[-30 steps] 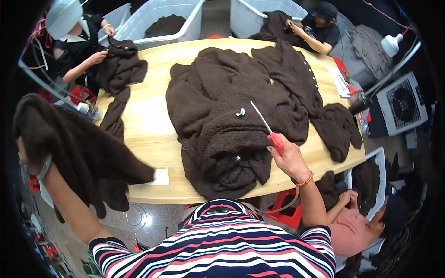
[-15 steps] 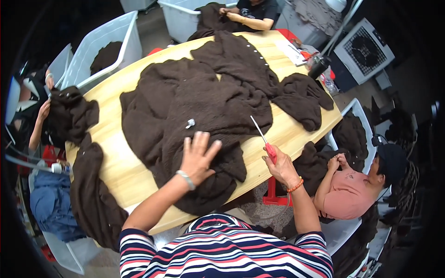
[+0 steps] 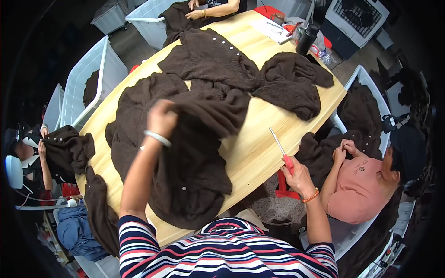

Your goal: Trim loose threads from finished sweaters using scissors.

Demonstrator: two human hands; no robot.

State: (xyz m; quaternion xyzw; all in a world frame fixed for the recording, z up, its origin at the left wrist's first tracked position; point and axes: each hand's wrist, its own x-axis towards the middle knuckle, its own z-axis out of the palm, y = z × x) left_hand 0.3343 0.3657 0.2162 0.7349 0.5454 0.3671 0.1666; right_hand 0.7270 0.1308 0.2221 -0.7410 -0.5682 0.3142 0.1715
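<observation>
My left hand [image 3: 162,116], blurred by motion, grips a dark brown knit garment [image 3: 192,157] and holds a fold of it raised above the table. A small pale button shows on its lower part. My right hand [image 3: 299,176] is closed round the red handle of a tool with a thin straight metal shaft [image 3: 276,140]. The shaft points up and away, over the table's right front edge, apart from the cloth. A brown cardigan [image 3: 213,58] with a row of white buttons lies beyond the held garment, and another brown knit piece [image 3: 294,85] lies to its right.
The wooden table [image 3: 252,153] carries papers [image 3: 271,31] and a black bottle [image 3: 307,39] at the far right. A person in pink [image 3: 357,190] sits at right; others handle brown garments at far left and the far end. Plastic bins [image 3: 99,69] stand around.
My left hand has gone from lying spread on the garment to gripping it, lifting and folding part of it away. My right hand with the tool has shifted slightly right and nearer me.
</observation>
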